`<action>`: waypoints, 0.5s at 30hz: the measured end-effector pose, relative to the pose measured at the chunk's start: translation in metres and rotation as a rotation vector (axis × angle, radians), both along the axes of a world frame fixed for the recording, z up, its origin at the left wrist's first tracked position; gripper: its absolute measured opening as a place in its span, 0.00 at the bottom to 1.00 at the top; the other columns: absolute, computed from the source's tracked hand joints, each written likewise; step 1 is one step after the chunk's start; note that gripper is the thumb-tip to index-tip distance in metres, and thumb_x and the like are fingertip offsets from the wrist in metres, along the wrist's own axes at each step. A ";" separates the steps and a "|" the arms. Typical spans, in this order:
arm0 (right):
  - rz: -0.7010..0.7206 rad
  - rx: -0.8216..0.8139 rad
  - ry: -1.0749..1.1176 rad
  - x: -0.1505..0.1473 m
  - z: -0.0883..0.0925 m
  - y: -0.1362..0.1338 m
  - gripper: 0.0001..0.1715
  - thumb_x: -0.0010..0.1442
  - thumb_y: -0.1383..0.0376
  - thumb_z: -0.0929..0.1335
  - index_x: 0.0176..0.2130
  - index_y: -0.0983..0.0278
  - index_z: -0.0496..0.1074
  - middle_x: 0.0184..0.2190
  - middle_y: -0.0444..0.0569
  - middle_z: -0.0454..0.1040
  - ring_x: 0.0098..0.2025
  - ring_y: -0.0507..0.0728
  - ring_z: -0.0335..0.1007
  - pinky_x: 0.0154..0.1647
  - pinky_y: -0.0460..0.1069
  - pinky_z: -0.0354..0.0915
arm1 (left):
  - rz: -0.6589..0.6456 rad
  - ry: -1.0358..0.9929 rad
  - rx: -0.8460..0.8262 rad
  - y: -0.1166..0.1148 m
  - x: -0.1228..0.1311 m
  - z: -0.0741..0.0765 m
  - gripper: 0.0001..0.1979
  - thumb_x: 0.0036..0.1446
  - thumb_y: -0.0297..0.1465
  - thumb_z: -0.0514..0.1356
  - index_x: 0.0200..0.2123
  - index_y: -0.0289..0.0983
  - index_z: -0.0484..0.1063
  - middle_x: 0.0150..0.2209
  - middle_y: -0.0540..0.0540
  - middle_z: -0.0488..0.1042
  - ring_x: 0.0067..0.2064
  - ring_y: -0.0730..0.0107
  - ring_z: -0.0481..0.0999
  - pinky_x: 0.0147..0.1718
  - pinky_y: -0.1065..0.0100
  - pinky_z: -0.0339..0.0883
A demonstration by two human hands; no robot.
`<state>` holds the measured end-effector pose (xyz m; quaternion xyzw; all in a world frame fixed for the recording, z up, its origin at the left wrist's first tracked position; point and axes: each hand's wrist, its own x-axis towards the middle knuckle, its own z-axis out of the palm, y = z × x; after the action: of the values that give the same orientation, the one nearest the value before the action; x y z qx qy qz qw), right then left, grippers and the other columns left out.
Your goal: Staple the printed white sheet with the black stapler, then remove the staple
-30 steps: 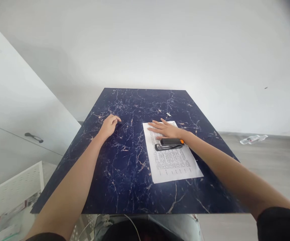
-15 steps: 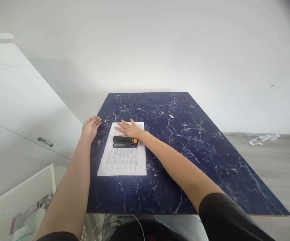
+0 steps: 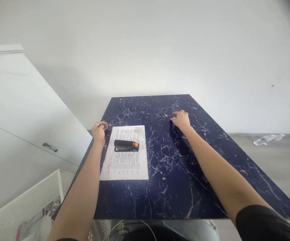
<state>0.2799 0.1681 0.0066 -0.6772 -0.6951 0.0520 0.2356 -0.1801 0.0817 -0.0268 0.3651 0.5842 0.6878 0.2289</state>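
My right hand [image 3: 181, 120] reaches over the far right part of the table, thumb and forefinger apart. A small silvery strip [image 3: 174, 117], like a row of staples, shows faintly between those fingertips; contact cannot be made out. My left hand [image 3: 99, 130] rests at the table's left edge, its fingers loosely bent and nothing visible in them. Between the hands lies a printed sheet of paper [image 3: 125, 167], possibly several sheets. On top of it sits a black stapler [image 3: 126, 146] with an orange patch at its right end, touched by neither hand.
The dark blue marbled table [image 3: 165, 197] meets a white wall at its far edge. Left of it stands a white cabinet [image 3: 29, 110] with a black handle [image 3: 50, 147]. A white perforated basket [image 3: 29, 197] is below on the left. Clear plastic packaging [image 3: 268, 139] lies on the floor at right.
My right hand has left the paper beside the stapler and moved right, to the small strip. The left hand's fingers have curled more. The view has shifted slightly.
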 end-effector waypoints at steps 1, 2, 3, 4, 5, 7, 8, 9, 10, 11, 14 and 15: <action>0.005 -0.017 0.005 0.009 -0.004 0.002 0.20 0.60 0.63 0.69 0.50 0.65 0.82 0.51 0.63 0.78 0.57 0.72 0.73 0.61 0.66 0.67 | -0.015 0.044 -0.008 0.000 0.002 -0.001 0.09 0.46 0.29 0.54 0.30 0.37 0.73 0.33 0.46 0.77 0.35 0.67 0.80 0.42 0.62 0.76; 0.013 -0.027 0.014 0.012 -0.007 0.004 0.19 0.59 0.65 0.68 0.47 0.65 0.83 0.47 0.62 0.80 0.54 0.71 0.76 0.59 0.64 0.69 | -0.043 0.098 -0.013 0.001 0.004 -0.002 0.11 0.46 0.29 0.53 0.30 0.37 0.75 0.33 0.45 0.78 0.37 0.65 0.81 0.43 0.61 0.76; 0.020 -0.026 0.027 0.009 -0.009 0.004 0.18 0.59 0.67 0.67 0.45 0.64 0.84 0.44 0.61 0.81 0.51 0.70 0.78 0.57 0.62 0.70 | -0.074 0.158 -0.017 0.001 0.005 -0.003 0.13 0.47 0.28 0.52 0.31 0.38 0.76 0.34 0.45 0.80 0.38 0.64 0.82 0.45 0.61 0.75; 0.030 -0.016 0.041 0.001 -0.010 0.005 0.18 0.59 0.67 0.66 0.44 0.64 0.84 0.42 0.61 0.82 0.50 0.70 0.79 0.55 0.62 0.71 | -0.099 0.220 -0.022 0.001 0.006 -0.004 0.14 0.48 0.28 0.52 0.32 0.38 0.77 0.35 0.45 0.81 0.40 0.63 0.82 0.46 0.60 0.75; 0.048 -0.004 0.056 -0.011 -0.009 0.005 0.19 0.59 0.68 0.66 0.45 0.64 0.84 0.41 0.60 0.83 0.49 0.69 0.79 0.55 0.61 0.71 | -0.111 0.278 -0.030 0.001 0.006 -0.005 0.15 0.49 0.28 0.51 0.33 0.39 0.78 0.36 0.45 0.81 0.41 0.62 0.82 0.47 0.60 0.74; 0.127 0.017 0.092 -0.049 -0.004 0.007 0.19 0.60 0.68 0.66 0.47 0.64 0.83 0.40 0.58 0.83 0.48 0.66 0.80 0.56 0.59 0.71 | -0.101 0.365 -0.046 0.001 0.005 -0.006 0.15 0.51 0.29 0.51 0.34 0.39 0.78 0.38 0.45 0.82 0.41 0.62 0.82 0.46 0.61 0.73; 0.189 0.026 0.114 -0.074 -0.001 0.008 0.20 0.60 0.68 0.67 0.49 0.64 0.82 0.40 0.56 0.83 0.46 0.64 0.80 0.56 0.57 0.71 | -0.093 0.397 -0.048 0.001 0.005 -0.006 0.15 0.53 0.29 0.51 0.34 0.39 0.77 0.38 0.45 0.82 0.41 0.62 0.81 0.45 0.61 0.73; 0.251 0.035 0.138 -0.100 0.003 0.009 0.20 0.61 0.68 0.67 0.51 0.65 0.81 0.41 0.55 0.83 0.45 0.61 0.80 0.55 0.55 0.71 | -0.090 0.422 -0.048 0.001 0.005 -0.006 0.14 0.53 0.30 0.51 0.34 0.39 0.77 0.37 0.45 0.82 0.40 0.62 0.81 0.44 0.61 0.73; 0.316 0.038 0.161 -0.129 0.006 0.010 0.19 0.62 0.68 0.68 0.50 0.65 0.80 0.42 0.54 0.83 0.44 0.59 0.80 0.53 0.53 0.72 | -0.091 0.442 -0.046 0.000 0.005 -0.006 0.14 0.54 0.30 0.51 0.33 0.39 0.77 0.37 0.45 0.81 0.39 0.62 0.80 0.43 0.61 0.73; 0.386 0.038 0.182 -0.157 0.009 0.010 0.16 0.62 0.67 0.68 0.49 0.63 0.80 0.42 0.52 0.83 0.43 0.57 0.79 0.52 0.51 0.72 | -0.092 0.456 -0.044 0.000 0.005 -0.005 0.14 0.54 0.30 0.51 0.33 0.39 0.77 0.36 0.45 0.81 0.38 0.62 0.80 0.42 0.62 0.72; 0.544 0.022 0.220 -0.233 0.015 0.012 0.08 0.63 0.66 0.70 0.41 0.61 0.81 0.41 0.49 0.83 0.41 0.55 0.78 0.50 0.50 0.71 | -0.077 0.471 -0.050 -0.003 0.006 -0.002 0.14 0.54 0.29 0.50 0.33 0.39 0.76 0.35 0.46 0.81 0.38 0.63 0.79 0.41 0.63 0.71; 0.577 0.012 0.224 -0.252 0.016 0.013 0.05 0.62 0.66 0.71 0.38 0.61 0.81 0.40 0.50 0.83 0.42 0.56 0.77 0.51 0.50 0.70 | -0.069 0.470 -0.056 -0.004 0.007 -0.001 0.14 0.54 0.28 0.50 0.33 0.39 0.76 0.35 0.46 0.80 0.38 0.63 0.79 0.40 0.63 0.71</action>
<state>0.0282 0.1811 0.0222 -0.4405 -0.8287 0.1870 0.2902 -0.1733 0.0776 -0.0278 0.5286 0.6274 0.5591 0.1199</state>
